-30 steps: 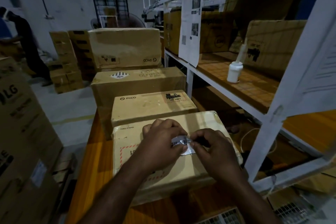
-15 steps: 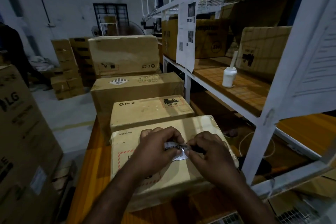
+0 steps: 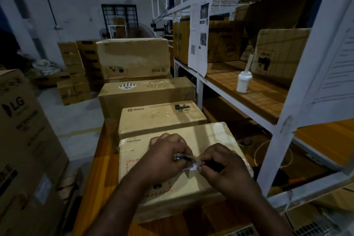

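Barcode label (image 3: 193, 166), pinch grip of left hand (image 3: 164, 161), right hand (image 3: 224, 166); carton (image 3: 210, 136), wooden table (image 3: 95, 168); dim warehouse

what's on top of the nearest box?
The left hand and right hand pinch a small barcode label over the box. Its top shows a red dashed frame. The hands cover most of the frame's inside, and whether the label touches the box.
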`<state>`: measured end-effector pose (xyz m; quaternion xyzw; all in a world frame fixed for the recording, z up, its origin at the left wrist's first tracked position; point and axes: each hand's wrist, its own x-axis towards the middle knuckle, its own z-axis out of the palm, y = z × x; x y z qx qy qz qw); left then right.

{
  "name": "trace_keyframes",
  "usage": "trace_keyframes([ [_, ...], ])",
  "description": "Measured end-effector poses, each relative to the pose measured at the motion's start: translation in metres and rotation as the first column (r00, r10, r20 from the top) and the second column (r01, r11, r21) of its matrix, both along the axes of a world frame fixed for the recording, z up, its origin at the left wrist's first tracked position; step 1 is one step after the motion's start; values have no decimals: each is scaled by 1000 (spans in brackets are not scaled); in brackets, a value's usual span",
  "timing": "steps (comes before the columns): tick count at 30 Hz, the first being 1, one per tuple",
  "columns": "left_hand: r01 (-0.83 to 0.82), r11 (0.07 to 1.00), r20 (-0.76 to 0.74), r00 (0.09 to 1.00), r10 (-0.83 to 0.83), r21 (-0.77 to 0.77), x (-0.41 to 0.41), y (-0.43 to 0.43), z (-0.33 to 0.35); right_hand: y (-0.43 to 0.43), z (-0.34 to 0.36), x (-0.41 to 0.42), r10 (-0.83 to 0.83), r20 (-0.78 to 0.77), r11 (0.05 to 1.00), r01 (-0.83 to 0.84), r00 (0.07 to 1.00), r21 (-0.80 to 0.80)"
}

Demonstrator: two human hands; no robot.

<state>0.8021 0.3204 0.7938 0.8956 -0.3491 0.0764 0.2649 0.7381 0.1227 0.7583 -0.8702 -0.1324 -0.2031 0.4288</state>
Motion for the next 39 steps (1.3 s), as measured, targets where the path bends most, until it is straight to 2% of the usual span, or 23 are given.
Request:
trace_keyframes([
  [3,31,999,14,999,-31,-26,2,3,-2,-3,2,-4,2,-63,992,6,998,128],
  [5,45,998,15,999,-44,-40,2,4,-3,-4,3,-5,-11,-115,987,29,993,158],
  [10,98,994,-22,995,-99,-54,0,6,2,-5,2,-2,26,-62,992,-34,998,-119],
  [14,125,985,-107,985,-137,-117,3,14,3,-7,2,-2,64,-35,992,-67,997,-110],
  [18,144,989,-35,989,-143,30,3,13,5,-8,5,-6,92,-51,996,-92,994,6],
  [19,162,987,-41,986,-161,18,2,13,7,-8,6,-8,99,-63,994,-96,993,54],
  [21,174,980,-165,968,-189,-102,-1,16,14,-7,9,-13,159,-122,964,-128,980,232],
  [23,49,962,-313,940,-136,-270,-3,17,25,-7,12,-17,174,-183,920,-93,968,382],
  [24,-46,939,-333,940,-74,-340,-1,17,28,-6,13,-18,138,-184,923,-59,973,380],
  [27,-263,886,-157,963,218,-381,13,10,28,-2,11,-16,-9,-135,980,35,991,196],
  [31,-455,868,5,885,466,-198,12,-6,20,11,10,-12,-189,-160,977,168,969,-131],
  [33,-499,848,94,849,520,-176,8,-10,15,22,15,-8,-234,-177,951,188,956,-245],
  [36,-501,835,95,842,531,-227,6,-9,15,37,31,6,-300,-227,930,232,926,-285],
  [39,-504,830,96,838,537,-240,8,-7,14,53,46,21,-355,-86,898,313,931,-310],
])
